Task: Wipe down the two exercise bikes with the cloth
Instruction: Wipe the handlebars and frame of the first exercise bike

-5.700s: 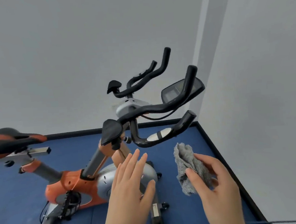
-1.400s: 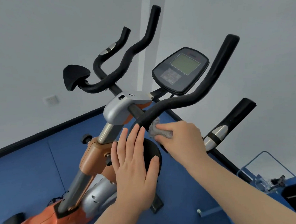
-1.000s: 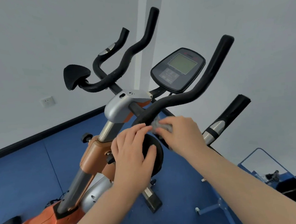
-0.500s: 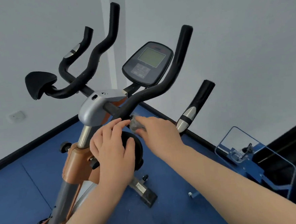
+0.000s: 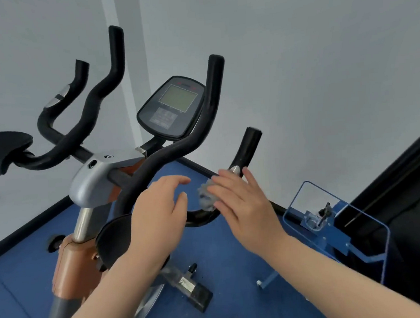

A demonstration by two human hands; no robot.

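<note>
A blue floor (image 5: 226, 264) meets pale grey walls (image 5: 321, 64) in a corner behind the exercise bike (image 5: 91, 184). Right of the bike stands a blue metal frame (image 5: 337, 224); what it belongs to is cut off. The right hand (image 5: 242, 206) pinches the bunched grey cloth (image 5: 205, 196) against the bike's lower handlebar (image 5: 249, 148). The left hand (image 5: 158, 217) hangs relaxed and empty, fingers loosely apart, before the black elbow pad (image 5: 112, 240). The bike's base is cut off.

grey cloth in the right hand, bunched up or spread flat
Bunched up: the grey cloth shows as a crumpled wad gripped by the right hand.
</note>
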